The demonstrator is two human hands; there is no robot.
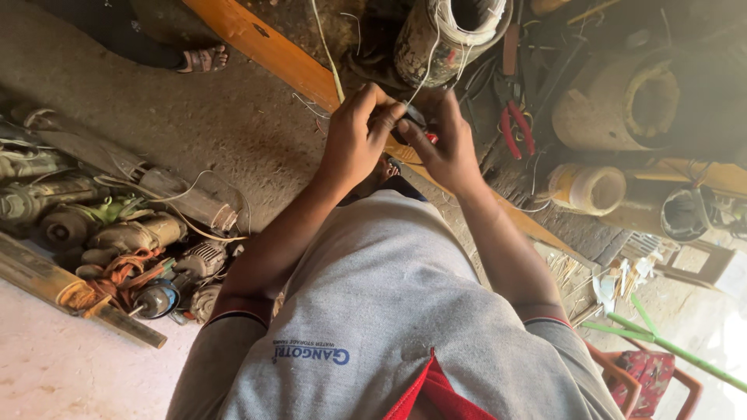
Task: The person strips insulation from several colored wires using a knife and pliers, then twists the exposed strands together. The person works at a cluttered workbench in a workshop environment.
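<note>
- The left hand (354, 136) and right hand (443, 148) meet at upper centre of the frame. The fingers (387, 118) of both are pressed together, pinching a small dark part (418, 124) with a red spot on it. What the part is I cannot tell, as the fingertips cover most of it.
- A thin pale wire (426, 66) runs from the pinch up to a wire-wound cylinder (451, 31) at the top edge.
- Judged from this, the step in hand is fine work on the wire's end. Further handling would call for a steady pinch and a gentle pull, since the strand looks thin.
- Right of the hands lies one pair of red-handled pliers (517, 128).
- Under the hands, one orange plank (264, 47) crosses the floor.
- At the left lies a heap of old motors (140, 241), perhaps five.
- One sandalled foot (204, 58), another person's, shows at the upper left.
</note>
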